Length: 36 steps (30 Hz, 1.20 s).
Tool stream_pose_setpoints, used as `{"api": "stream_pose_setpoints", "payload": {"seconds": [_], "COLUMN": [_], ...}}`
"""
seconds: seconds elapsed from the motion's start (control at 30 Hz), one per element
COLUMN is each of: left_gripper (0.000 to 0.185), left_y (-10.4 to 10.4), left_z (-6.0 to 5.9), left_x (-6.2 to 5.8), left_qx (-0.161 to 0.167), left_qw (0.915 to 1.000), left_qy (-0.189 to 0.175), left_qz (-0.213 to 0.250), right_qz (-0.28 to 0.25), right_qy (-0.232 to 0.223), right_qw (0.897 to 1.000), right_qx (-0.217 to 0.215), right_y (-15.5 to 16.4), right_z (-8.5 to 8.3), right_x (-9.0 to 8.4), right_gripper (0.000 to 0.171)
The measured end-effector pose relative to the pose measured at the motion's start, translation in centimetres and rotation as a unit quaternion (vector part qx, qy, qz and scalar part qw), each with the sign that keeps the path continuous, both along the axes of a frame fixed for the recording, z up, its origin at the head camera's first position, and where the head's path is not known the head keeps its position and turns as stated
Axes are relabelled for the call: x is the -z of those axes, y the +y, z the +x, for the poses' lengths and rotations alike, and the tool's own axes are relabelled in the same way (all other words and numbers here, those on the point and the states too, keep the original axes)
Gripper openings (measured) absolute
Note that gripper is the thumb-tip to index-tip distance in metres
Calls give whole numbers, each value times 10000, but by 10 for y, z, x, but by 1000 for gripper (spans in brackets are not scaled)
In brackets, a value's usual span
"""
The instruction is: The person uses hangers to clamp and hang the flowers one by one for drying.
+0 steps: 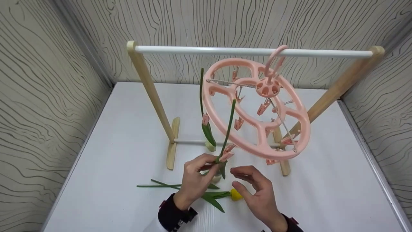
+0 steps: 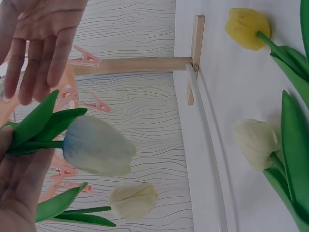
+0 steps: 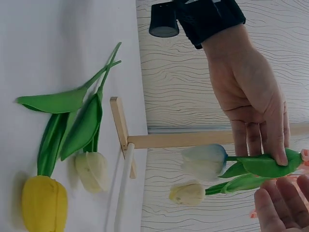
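In the head view my left hand point(image 1: 198, 174) pinches an artificial tulip by its leaves and stem, the stem pointing up. The tulip's bluish-white bloom point(image 2: 99, 145) hangs head-down and shows fully in the left wrist view. Right at the fingertips, a pink clip point(image 1: 227, 153) of the round drying hanger point(image 1: 214, 112) meets the stem. My right hand point(image 1: 257, 193) is just to the right, fingers spread and apart from the flower. A second tulip, cream-white point(image 2: 133, 200), hangs upside down from another clip point(image 1: 205, 119) on the hanger's left side.
The tilted hanger hooks over the white bar point(image 1: 206, 50) of a wooden-legged rack. Below on the white table lie a yellow tulip point(image 1: 236, 194) and a cream tulip point(image 3: 91, 171), their stems crossing. Patterned walls point(image 1: 199, 22) stand behind and at both sides.
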State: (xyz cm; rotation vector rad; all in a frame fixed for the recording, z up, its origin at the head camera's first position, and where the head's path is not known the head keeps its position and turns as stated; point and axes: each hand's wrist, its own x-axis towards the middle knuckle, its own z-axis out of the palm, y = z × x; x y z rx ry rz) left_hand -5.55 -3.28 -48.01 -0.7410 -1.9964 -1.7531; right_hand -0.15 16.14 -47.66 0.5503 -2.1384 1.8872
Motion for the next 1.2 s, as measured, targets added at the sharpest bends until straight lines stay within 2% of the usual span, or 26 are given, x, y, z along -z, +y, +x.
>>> {"api": "stream_pose_setpoints", "payload": {"seconds": [0.17,0.3,0.43,0.67,0.77,0.87,1.0,1.1,1.2], "left_gripper": [16,17,18,17,16,17,19,19,17], "left_y": [-4,-6,-8,-13,-15,-18,-21,-22,-23], "left_z": [-4,-5,-6,-9,-11,-14,-17,-19,-21], "left_x": [1,1,1,-1,1,2,3,3,3], "left_qx": [-81,-54,-30,-1,32,10,-75,-104,-122], "left_qw": [9999,9999,10000,9999,9999,9999,9999,9999,9998], "left_qy": [96,95,18,-104,-153,-140,-43,-47,-95], "left_qz": [-26,-30,-4,-33,-35,-41,-73,-92,-109], "right_qz": [645,1463,2370,3573,3982,4272,4468,4626,4849], "right_qy": [177,165,214,955,1076,1033,985,1079,1242], "right_qw": [9974,9880,9692,9277,9094,8956,8846,8745,8597], "right_qx": [-285,-458,-631,-503,-527,-696,-905,-981,-1015], "right_y": [-3,-2,1,1,0,-2,-5,-7,-9], "right_z": [5,4,1,-6,-9,-12,-16,-19,-20], "right_x": [20,33,46,62,64,66,70,74,78], "right_gripper": [31,28,25,32,33,30,26,25,24]}}
